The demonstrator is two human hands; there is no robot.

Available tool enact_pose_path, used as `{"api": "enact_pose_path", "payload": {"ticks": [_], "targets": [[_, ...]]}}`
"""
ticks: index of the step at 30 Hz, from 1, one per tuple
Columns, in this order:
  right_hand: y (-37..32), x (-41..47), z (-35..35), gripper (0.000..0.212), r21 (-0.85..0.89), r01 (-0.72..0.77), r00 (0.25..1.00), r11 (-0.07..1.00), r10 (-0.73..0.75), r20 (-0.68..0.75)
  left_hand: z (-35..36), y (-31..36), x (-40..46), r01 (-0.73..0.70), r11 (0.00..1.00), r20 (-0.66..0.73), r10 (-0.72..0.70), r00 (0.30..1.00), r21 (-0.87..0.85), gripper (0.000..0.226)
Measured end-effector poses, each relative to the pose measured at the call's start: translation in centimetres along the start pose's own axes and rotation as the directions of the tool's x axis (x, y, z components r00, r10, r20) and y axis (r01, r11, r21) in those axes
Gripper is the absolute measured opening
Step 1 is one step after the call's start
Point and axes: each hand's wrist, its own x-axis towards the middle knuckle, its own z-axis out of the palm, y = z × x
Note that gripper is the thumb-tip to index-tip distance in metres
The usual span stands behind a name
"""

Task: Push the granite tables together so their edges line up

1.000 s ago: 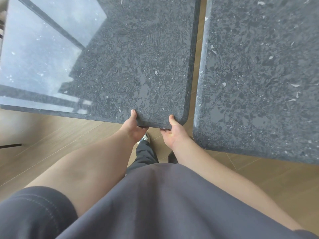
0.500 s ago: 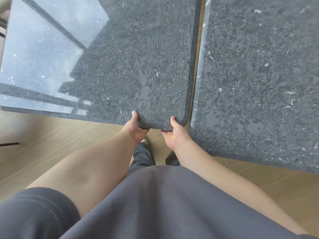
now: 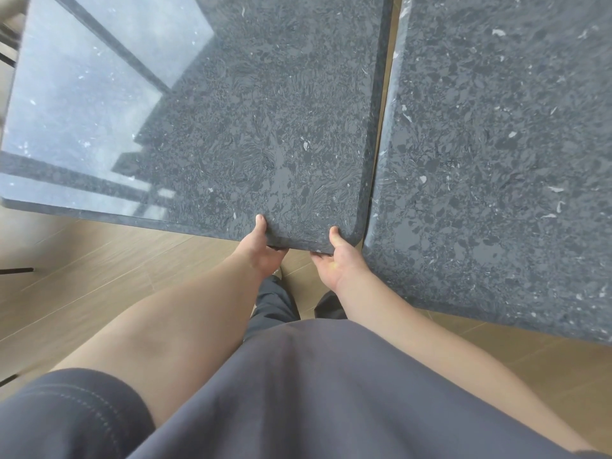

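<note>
Under the left table's [image 3: 265, 127] near edge, both hands' gripping fingers hidden, thumbs on top.

Bright, even daylight here. A big pale window reflection glares off the polished left granite table [image 3: 205, 104], washing out its far-left part, dark frame bars crossing the sheen. Right of that table, stone reads matte and crisp. Wide-angle bending bows the table's edges; the floor [image 3: 82, 260] beside it looks soft.
</note>
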Motion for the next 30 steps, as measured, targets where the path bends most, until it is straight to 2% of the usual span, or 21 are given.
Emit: {"api": "enact_pose_path", "payload": {"ticks": [7, 10, 15, 18, 24, 27, 30], "targets": [[0.2, -0.6, 0.5, 0.037, -0.025, 0.025, 0.999, 0.999, -0.026, -0.023, -1.2, 0.4, -1.5, 0.039, 0.999, 0.016, -0.039, 0.999, 0.01, 0.042], [0.4, -1.5, 0.8, 0.039, -0.057, 0.037, 0.998, 0.998, -0.04, -0.048, -2.6, 0.9, -2.4, 0.024, 0.997, 0.032, -0.027, 0.999, 0.078, 0.049], [1.3, -3.5, 1.4, 0.043, -0.281, 0.071, 0.986, 0.957, -0.111, -0.128, -4.7, 3.1, -4.4, -0.002, 0.977, 0.078, -0.015, 0.997, 0.213, 0.055], [2.6, -5.1, 2.3, 0.044, -0.401, 0.096, 0.98, 0.911, -0.158, -0.124, -6.7, 4.8, -5.8, -0.059, 0.967, 0.114, 0.031, 0.993, 0.25, 0.044], [5.6, -8.6, 6.0, 0.027, -0.578, 0.216, 0.968, 0.787, -0.251, 0.02, -10.9, 10.1, -9.2, -0.278, 0.896, 0.213, 0.214, 0.953, 0.345, 0.026], [9.0, -10.2, 9.1, 0.028, -0.663, 0.312, 0.941, 0.681, -0.318, 0.116, -13.7, 13.5, -10.5, -0.41, 0.826, 0.217, 0.351, 0.911, 0.386, 0.023], [14.0, -11.7, 12.7, 0.029, -0.698, 0.393, 0.915, 0.599, -0.333, 0.229, -17.5, 17.2, -12.2, -0.482, 0.788, 0.224, 0.428, 0.876, 0.383, 0.022]]}}
